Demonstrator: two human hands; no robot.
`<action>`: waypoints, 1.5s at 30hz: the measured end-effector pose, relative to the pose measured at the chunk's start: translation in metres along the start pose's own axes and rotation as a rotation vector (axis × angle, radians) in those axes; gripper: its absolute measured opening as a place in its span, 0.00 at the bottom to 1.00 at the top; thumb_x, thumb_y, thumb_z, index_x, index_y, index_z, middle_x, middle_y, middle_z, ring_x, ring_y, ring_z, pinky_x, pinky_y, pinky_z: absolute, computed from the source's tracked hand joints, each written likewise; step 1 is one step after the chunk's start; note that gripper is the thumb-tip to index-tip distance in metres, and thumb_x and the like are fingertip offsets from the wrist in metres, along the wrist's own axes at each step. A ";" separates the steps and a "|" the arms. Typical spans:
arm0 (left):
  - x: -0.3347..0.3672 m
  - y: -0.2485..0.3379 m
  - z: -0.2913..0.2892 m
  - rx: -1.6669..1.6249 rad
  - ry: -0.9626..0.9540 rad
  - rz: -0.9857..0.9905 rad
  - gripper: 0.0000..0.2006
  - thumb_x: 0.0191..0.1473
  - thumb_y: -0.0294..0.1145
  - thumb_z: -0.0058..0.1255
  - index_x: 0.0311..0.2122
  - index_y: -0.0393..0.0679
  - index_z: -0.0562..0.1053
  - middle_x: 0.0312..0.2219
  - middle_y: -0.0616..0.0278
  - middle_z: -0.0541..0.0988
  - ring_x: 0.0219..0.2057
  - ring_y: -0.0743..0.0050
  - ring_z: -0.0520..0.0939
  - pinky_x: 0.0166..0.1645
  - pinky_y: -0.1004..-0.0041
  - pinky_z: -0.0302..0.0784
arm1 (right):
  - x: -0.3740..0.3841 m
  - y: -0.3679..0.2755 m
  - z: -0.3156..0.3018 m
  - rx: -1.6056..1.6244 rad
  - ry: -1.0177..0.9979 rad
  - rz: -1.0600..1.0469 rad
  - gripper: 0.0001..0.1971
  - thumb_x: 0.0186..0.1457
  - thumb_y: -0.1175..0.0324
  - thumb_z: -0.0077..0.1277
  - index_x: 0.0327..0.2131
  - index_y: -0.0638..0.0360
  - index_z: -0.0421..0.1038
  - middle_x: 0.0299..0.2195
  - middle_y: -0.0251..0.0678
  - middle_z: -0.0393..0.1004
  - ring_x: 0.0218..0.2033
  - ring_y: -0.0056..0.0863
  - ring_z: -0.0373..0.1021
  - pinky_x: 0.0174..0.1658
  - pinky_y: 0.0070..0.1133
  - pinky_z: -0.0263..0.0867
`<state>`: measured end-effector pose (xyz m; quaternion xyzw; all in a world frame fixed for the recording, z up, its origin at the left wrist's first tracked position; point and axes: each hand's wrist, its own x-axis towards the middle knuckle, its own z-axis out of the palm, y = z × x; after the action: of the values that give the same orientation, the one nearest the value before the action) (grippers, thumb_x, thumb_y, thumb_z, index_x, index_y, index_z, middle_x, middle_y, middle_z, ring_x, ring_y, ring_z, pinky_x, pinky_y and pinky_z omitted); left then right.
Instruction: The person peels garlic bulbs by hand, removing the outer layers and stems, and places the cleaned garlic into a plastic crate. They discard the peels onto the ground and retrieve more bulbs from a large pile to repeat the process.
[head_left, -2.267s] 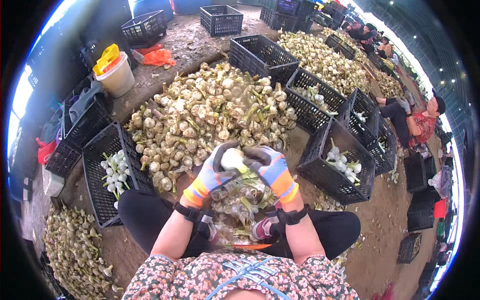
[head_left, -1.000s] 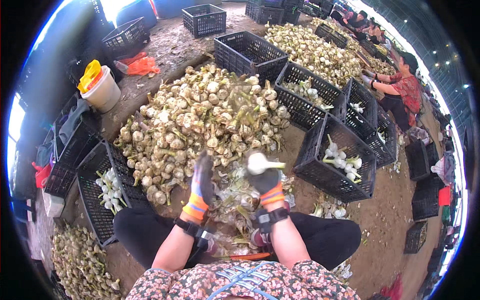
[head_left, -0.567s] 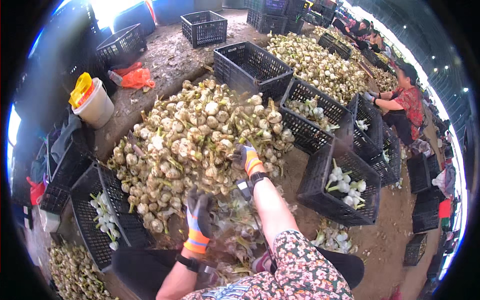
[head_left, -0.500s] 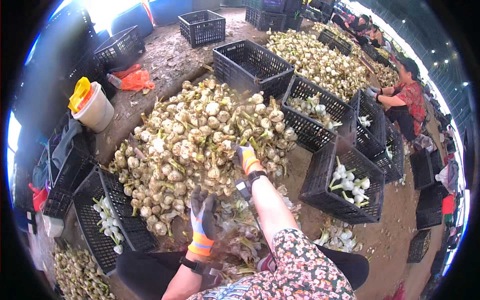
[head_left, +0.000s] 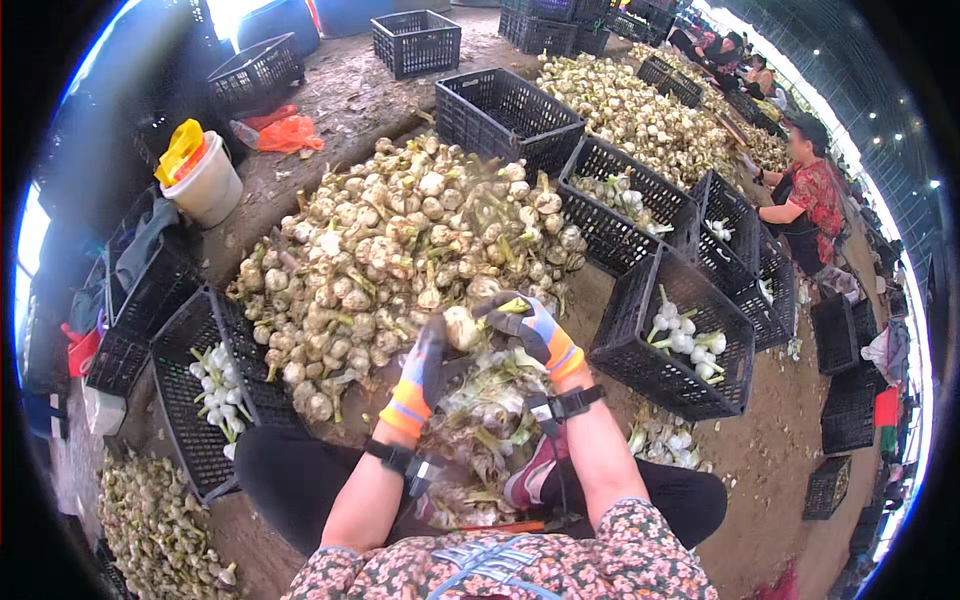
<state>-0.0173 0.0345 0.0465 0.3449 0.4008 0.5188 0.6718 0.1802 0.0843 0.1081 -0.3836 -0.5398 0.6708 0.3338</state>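
A garlic bulb (head_left: 462, 328) with a short cut-looking green stem is gripped in my right hand (head_left: 522, 322), the stem end sticking out between thumb and fingers. Close at the bulb's left side is my left hand (head_left: 421, 368), its fingers stretched upward and holding nothing that I can see; whether they touch the bulb is unclear. Both hands wear dark-palmed gloves with orange and grey cuffs. Just beyond them rises a big heap of unpeeled garlic (head_left: 400, 235). Below the hands, between my legs, lies a pile of loose skins and stalks (head_left: 475, 410).
Cleaned white garlic lies in a black crate (head_left: 672, 350) to my right and another crate (head_left: 190, 420) to my left. More black crates (head_left: 500, 115) line the heap's far side. A white bucket (head_left: 210, 190) stands far left. At the right, a person (head_left: 815, 195) sits beside crates.
My right hand has come back from the heap toward me with a garlic bulb. My left hand has risen and moved right to meet it. The head view has shifted slightly.
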 end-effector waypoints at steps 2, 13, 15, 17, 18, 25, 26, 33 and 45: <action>-0.015 0.022 0.030 -0.250 -0.037 -0.008 0.29 0.52 0.30 0.53 0.58 0.46 0.57 0.49 0.60 0.67 0.45 0.70 0.74 0.46 0.70 0.75 | -0.022 -0.013 0.015 0.017 -0.009 -0.030 0.12 0.52 0.64 0.55 0.39 0.57 0.75 0.29 0.25 0.73 0.28 0.12 0.68 0.28 0.14 0.64; -0.051 0.047 0.069 -0.738 -0.136 0.101 0.12 0.54 0.36 0.43 0.43 0.44 0.66 0.39 0.58 0.73 0.41 0.61 0.75 0.49 0.63 0.72 | -0.058 -0.014 0.090 0.334 0.483 -0.354 0.16 0.49 0.67 0.59 0.40 0.63 0.70 0.35 0.33 0.75 0.30 0.20 0.72 0.28 0.17 0.69; -0.049 0.044 0.056 -0.707 -0.110 0.113 0.13 0.54 0.37 0.41 0.43 0.45 0.65 0.39 0.56 0.73 0.42 0.59 0.75 0.51 0.60 0.71 | -0.069 -0.025 0.096 0.291 0.419 -0.327 0.16 0.50 0.66 0.59 0.40 0.63 0.70 0.35 0.33 0.75 0.31 0.19 0.71 0.30 0.17 0.69; -0.052 0.044 0.054 -0.802 -0.132 0.067 0.15 0.50 0.35 0.48 0.44 0.45 0.63 0.41 0.56 0.72 0.43 0.60 0.74 0.50 0.60 0.72 | -0.079 -0.032 0.095 0.183 0.368 -0.331 0.13 0.51 0.69 0.56 0.39 0.64 0.71 0.35 0.32 0.75 0.33 0.18 0.70 0.34 0.17 0.67; -0.054 0.043 0.057 -0.803 -0.138 0.067 0.15 0.50 0.35 0.48 0.44 0.45 0.63 0.41 0.56 0.72 0.43 0.60 0.74 0.50 0.60 0.72 | -0.083 -0.034 0.093 0.180 0.370 -0.335 0.13 0.51 0.69 0.56 0.39 0.64 0.71 0.35 0.32 0.75 0.33 0.18 0.70 0.34 0.17 0.67; -0.073 0.052 0.066 0.020 -0.125 0.521 0.26 0.41 0.19 0.59 0.47 0.41 0.62 0.41 0.58 0.70 0.43 0.69 0.74 0.47 0.69 0.75 | -0.102 -0.017 0.065 0.150 0.338 -0.278 0.10 0.49 0.75 0.51 0.37 0.65 0.71 0.31 0.32 0.75 0.30 0.18 0.69 0.35 0.17 0.66; -0.081 0.065 0.068 -0.132 -0.095 0.320 0.26 0.45 0.28 0.62 0.47 0.41 0.61 0.40 0.59 0.72 0.40 0.69 0.76 0.39 0.71 0.78 | -0.103 -0.011 0.061 0.062 0.388 -0.353 0.12 0.48 0.77 0.50 0.39 0.66 0.70 0.34 0.34 0.75 0.33 0.18 0.69 0.37 0.17 0.66; -0.083 0.066 0.065 0.251 -0.166 0.272 0.25 0.53 0.38 0.52 0.53 0.42 0.61 0.40 0.61 0.74 0.38 0.73 0.77 0.36 0.75 0.77 | -0.100 0.014 0.056 -0.394 0.395 -0.507 0.22 0.47 0.78 0.52 0.48 0.69 0.64 0.44 0.40 0.72 0.42 0.23 0.69 0.44 0.17 0.65; -0.080 0.081 0.026 0.671 -0.365 0.519 0.30 0.41 0.25 0.63 0.51 0.37 0.65 0.40 0.63 0.75 0.42 0.78 0.75 0.45 0.76 0.72 | -0.096 0.005 0.067 0.129 0.469 -0.359 0.09 0.49 0.80 0.48 0.34 0.68 0.75 0.30 0.34 0.77 0.31 0.19 0.71 0.36 0.17 0.67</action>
<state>-0.0393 -0.0261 0.1433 0.7178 0.3223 0.4422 0.4305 0.1678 -0.0305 0.1259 -0.4047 -0.4633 0.5271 0.5862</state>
